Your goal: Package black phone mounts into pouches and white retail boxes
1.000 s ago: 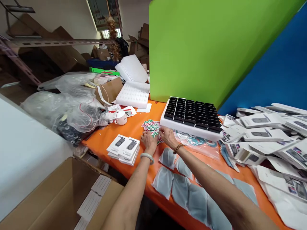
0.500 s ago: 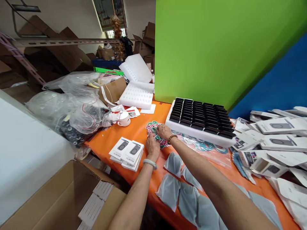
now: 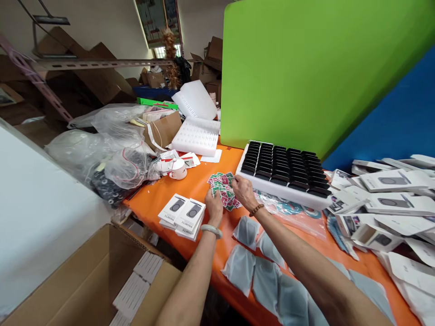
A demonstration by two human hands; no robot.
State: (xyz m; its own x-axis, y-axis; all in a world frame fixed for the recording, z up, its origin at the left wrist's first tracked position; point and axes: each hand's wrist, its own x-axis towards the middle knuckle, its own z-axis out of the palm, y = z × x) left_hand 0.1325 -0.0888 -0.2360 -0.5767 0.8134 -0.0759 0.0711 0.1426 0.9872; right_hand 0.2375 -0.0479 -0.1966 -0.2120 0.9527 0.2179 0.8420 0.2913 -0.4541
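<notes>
A heap of small red and green printed cards (image 3: 224,192) lies spread on the orange table covering. At the left side of the heap, my left hand (image 3: 214,206) has its fingers closed, with a green card at the thumb. On the opposite side, my right hand (image 3: 243,191) pinches the edge of another green card between its fingertips. Stacked white boxes (image 3: 190,213) marked MAGNETIC stand beside my left wrist. Behind my right hand is a white foam tray (image 3: 280,189) holding rows of upright black pieces (image 3: 288,167).
Grey pouches (image 3: 267,280) lie near the table's front. White product boxes (image 3: 389,180) are heaped at right. An open cardboard carton (image 3: 84,276) stands below left. A white cup (image 3: 178,169), plastic bags (image 3: 115,136) and a green panel (image 3: 288,72) border the work area.
My right hand has shifted right and slightly down, uncovering more cards. My left hand has drawn slightly down, and its fingers now close at a green card. The view has tilted slightly.
</notes>
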